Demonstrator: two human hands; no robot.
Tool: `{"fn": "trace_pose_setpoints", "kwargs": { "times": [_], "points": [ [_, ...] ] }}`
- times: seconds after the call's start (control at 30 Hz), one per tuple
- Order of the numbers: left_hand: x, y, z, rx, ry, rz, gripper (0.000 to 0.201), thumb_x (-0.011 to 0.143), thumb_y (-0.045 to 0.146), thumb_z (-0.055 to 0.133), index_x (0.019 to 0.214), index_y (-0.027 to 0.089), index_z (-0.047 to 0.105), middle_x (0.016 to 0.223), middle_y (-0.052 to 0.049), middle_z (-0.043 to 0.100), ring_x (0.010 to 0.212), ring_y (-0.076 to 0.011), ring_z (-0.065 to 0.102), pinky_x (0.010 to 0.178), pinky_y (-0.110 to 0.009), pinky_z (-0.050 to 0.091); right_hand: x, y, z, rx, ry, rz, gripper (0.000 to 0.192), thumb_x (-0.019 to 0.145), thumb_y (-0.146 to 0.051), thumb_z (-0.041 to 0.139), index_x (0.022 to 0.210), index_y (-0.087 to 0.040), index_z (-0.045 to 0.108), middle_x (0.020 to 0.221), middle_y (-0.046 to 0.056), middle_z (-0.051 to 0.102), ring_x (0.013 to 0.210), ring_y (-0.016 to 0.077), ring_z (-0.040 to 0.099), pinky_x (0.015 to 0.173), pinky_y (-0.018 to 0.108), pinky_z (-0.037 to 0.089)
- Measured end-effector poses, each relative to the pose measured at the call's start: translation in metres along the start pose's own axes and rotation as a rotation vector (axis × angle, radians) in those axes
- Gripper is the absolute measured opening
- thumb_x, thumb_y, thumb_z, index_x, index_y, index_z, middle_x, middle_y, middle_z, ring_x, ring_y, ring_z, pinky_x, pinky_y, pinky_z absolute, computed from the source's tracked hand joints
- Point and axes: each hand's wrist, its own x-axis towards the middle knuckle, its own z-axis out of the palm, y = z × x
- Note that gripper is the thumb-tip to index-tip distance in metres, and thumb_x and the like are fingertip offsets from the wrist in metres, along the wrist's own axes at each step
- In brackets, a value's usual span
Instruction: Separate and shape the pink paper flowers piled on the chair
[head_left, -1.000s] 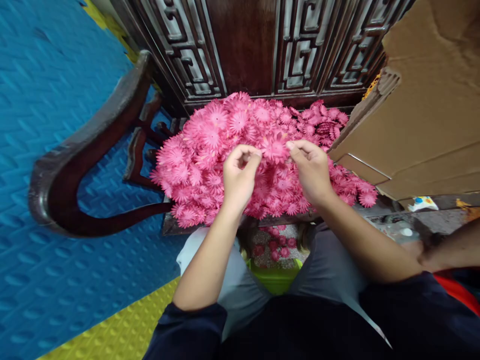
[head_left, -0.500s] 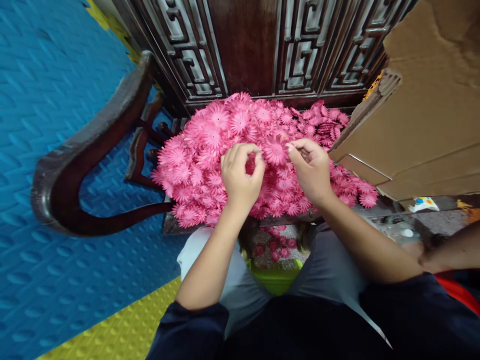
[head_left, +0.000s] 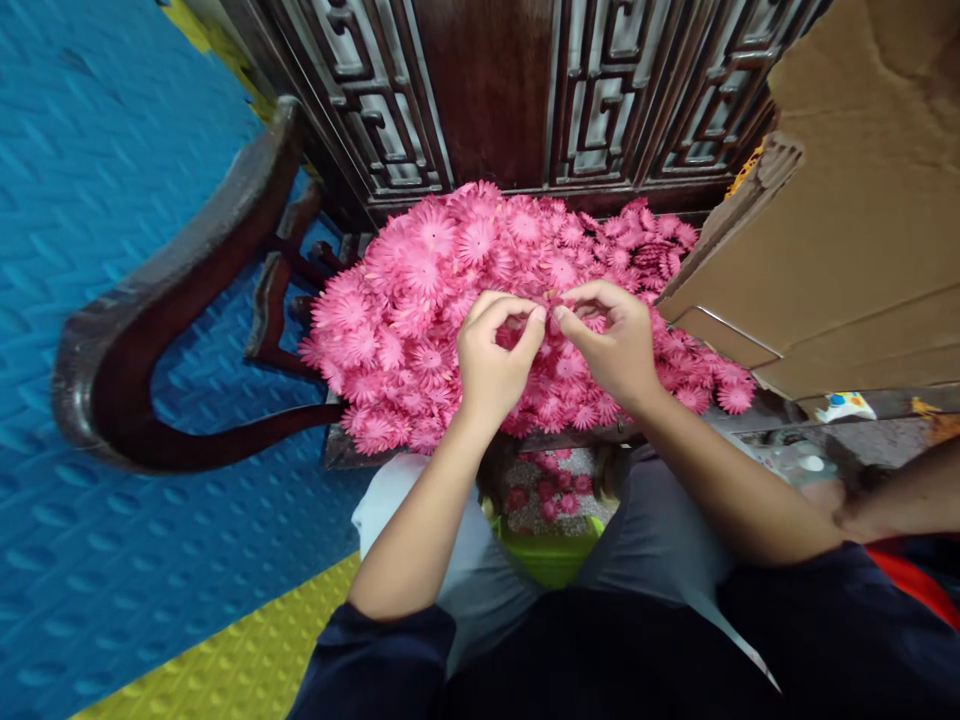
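Note:
In front of me a large heap of pink artificial flowers [head_left: 424, 275] covers a dark wooden seat [head_left: 356, 455]. Above the heap, my left hand [head_left: 499, 355] pinches thumb and forefinger together at a pink flower piece [head_left: 551, 298]. From the other side my right hand [head_left: 611, 340] grips the same piece between thumb and forefinger. The fingertips of both hands nearly meet there. Most of this piece is hidden by the fingers and blends with the pink behind it.
A curved wooden armrest [head_left: 180, 260] rises at the left, above a blue mat [head_left: 75, 520]. Cardboard [head_left: 847, 240] leans at the right. Between my knees stands a green container [head_left: 551, 560], with several flowers on the floor [head_left: 581, 465] beyond it. Another person's arm [head_left: 915, 490] shows at right.
My left hand has moved right, up to the flower piece by my right hand. The right hand has shifted slightly left, and the flower face between them no longer shows.

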Motion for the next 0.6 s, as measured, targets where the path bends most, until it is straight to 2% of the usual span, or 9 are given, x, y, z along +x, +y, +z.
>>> {"fn": "trace_pose_setpoints", "kwargs": {
  "times": [0.17, 0.3, 0.4, 0.5, 0.6],
  "points": [
    [-0.0011, -0.0012, 0.0018, -0.068, -0.062, -0.052, 0.013, 0.084, 0.024, 0.054, 0.072, 0.020, 0.054, 0.077, -0.001, 0.055, 0.076, -0.0127, 0.051, 0.070, -0.026, 0.039, 0.0013, 0.0048, 0.0022, 0.110, -0.095, 0.131, 0.025, 0.065, -0.012, 0.056, 0.089, -0.018, 0.058, 0.078, -0.002, 0.059, 0.068, 0.0090, 0.052, 0.068, 0.026, 0.043],
    [-0.0003, -0.0030, 0.0006, -0.224, -0.128, -0.111, 0.013, 0.086, 0.028, 0.052, 0.075, 0.021, 0.051, 0.076, 0.000, 0.053, 0.073, -0.0126, 0.050, 0.071, -0.026, 0.040, 0.0047, 0.0081, 0.0006, 0.174, -0.205, 0.249, 0.005, 0.068, -0.015, 0.050, 0.070, -0.018, 0.052, 0.066, -0.004, 0.050, 0.061, 0.0083, 0.044, 0.064, 0.026, 0.038],
    [-0.0005, -0.0025, 0.0003, -0.312, -0.132, -0.152, 0.013, 0.087, 0.031, 0.051, 0.077, 0.022, 0.051, 0.076, 0.000, 0.055, 0.074, -0.0126, 0.051, 0.073, -0.026, 0.041, 0.0045, 0.0070, -0.0001, 0.205, -0.142, 0.301, 0.006, 0.069, -0.015, 0.045, 0.067, -0.019, 0.049, 0.061, -0.005, 0.044, 0.059, 0.0084, 0.039, 0.062, 0.025, 0.035],
    [-0.0028, 0.0001, 0.0017, -0.274, -0.097, -0.141, 0.014, 0.087, 0.032, 0.050, 0.077, 0.022, 0.051, 0.077, -0.001, 0.055, 0.075, -0.0126, 0.052, 0.072, -0.025, 0.042, 0.0013, 0.0048, 0.0017, 0.194, -0.110, 0.297, 0.008, 0.071, -0.015, 0.041, 0.065, -0.020, 0.044, 0.062, -0.004, 0.042, 0.060, 0.0089, 0.038, 0.063, 0.025, 0.035],
    [-0.0059, 0.0028, 0.0025, -0.106, -0.041, -0.063, 0.013, 0.088, 0.029, 0.048, 0.078, 0.021, 0.052, 0.077, -0.001, 0.057, 0.075, -0.0132, 0.052, 0.073, -0.027, 0.041, -0.0023, 0.0021, 0.0049, 0.195, -0.171, 0.277, 0.003, 0.073, -0.020, 0.043, 0.071, -0.021, 0.045, 0.069, -0.003, 0.046, 0.068, 0.0098, 0.042, 0.068, 0.024, 0.038]
  ]
}}
